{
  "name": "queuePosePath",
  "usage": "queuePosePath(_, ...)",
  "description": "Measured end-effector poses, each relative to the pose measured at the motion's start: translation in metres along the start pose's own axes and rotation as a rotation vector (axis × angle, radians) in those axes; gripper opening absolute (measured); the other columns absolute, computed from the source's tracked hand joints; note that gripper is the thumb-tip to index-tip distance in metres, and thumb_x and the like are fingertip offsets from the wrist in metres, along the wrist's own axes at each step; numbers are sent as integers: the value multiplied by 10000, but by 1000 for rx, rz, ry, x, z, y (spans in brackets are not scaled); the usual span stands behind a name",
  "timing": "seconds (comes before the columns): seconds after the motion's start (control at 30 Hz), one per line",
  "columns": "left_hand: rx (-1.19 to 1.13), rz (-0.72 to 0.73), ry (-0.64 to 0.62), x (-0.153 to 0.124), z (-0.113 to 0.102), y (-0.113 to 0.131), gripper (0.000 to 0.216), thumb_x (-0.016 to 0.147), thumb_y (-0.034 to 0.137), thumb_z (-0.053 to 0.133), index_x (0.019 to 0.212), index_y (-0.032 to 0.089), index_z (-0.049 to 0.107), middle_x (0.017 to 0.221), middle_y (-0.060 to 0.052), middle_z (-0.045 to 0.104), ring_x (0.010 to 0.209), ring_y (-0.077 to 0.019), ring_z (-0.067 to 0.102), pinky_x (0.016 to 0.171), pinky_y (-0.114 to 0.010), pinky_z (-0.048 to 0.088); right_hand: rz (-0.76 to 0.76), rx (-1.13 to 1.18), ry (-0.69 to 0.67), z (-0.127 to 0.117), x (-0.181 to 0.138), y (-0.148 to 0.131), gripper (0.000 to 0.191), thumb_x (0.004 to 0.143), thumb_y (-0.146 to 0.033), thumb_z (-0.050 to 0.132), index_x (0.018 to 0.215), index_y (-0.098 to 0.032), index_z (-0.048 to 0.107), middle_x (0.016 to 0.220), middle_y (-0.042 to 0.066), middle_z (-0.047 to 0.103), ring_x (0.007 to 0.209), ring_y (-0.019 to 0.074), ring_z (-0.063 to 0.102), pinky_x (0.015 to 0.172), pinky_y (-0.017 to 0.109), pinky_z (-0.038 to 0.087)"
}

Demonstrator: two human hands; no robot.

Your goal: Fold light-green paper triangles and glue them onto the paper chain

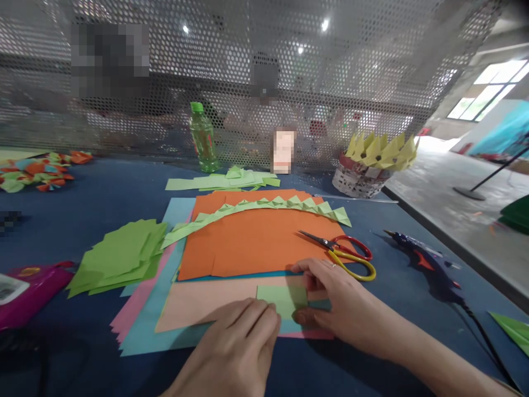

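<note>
A small light green paper square lies over the peach and blue sheets at the near edge of the paper stack. My left hand has its fingers bent together over the square's left edge. At the right edge, my right hand holds the paper with curled fingers, its thumb lower and its index finger reaching forward. Just beyond rest scissors with one red and one yellow handle, partly on the orange sheets. A folded light green strip with pointed peaks curves across the orange paper.
Green paper squares are piled at left, near a magenta tool. A glue gun with its cord lies right. Behind stand a green bottle and a paper-covered tub with a yellow paper crown, before a perforated metal screen.
</note>
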State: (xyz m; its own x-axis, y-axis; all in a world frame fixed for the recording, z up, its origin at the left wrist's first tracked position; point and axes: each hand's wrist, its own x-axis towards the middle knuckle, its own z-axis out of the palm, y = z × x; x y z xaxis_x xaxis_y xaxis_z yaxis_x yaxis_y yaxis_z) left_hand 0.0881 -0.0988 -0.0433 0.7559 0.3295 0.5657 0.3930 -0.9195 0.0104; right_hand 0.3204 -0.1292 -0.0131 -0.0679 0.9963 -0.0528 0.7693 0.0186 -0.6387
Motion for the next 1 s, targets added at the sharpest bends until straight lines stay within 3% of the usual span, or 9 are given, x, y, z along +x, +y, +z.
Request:
queuePosePath(0.1, 16, -66, -85, -2, -12, 3, 349, 954, 58, 373, 1055, 166, 689, 960, -77, 688, 902, -219, 627, 878, -347, 515, 9, -5, -24, -4, 1, 1, 536, 719, -218, 804, 1218, -271, 616, 1082, 0, 660, 1012, 205, 624, 917, 344, 481)
queuePosePath(0.3, 56, -108, -89, -6, -12, 2, 335, 912, -1, 411, 798, 173, 673, 833, -58, 657, 797, -227, 612, 807, -391, 505, 2, 31, -96, -12, 1, 1, 516, 753, -191, 757, 1238, -277, 604, 1187, 20, 659, 1100, 216, 614, 954, 351, 477)
queuePosePath(0.57, 35, -103, -161, -7, -13, -2, 337, 883, -13, 409, 797, 163, 683, 798, -57, 607, 765, -231, 554, 734, -399, 458, 15, 32, -116, -13, 1, -1, 515, 771, -186, 711, 1268, -261, 598, 1220, 39, 645, 1141, 219, 603, 987, 363, 486)
queuePosePath(0.8, -23, -27, 15, -8, 5, -11, 297, 804, -4, 420, 638, 186, 578, 693, -46, 503, 627, -212, 394, 592, -373, 344, -24, 91, -147, -18, 1, 2, 455, 813, -105, 618, 1247, -241, 600, 1132, 34, 677, 1023, 189, 654, 930, 328, 512)
queuePosePath(1.0, -159, -69, -84, -3, -4, -19, 229, 738, 23, 439, 706, 183, 600, 743, -47, 558, 660, -208, 467, 604, -356, 359, -137, -31, -79, -4, 9, -22, 262, 916, -135, 589, 1150, -240, 644, 1172, 49, 664, 1092, 207, 620, 955, 346, 479)
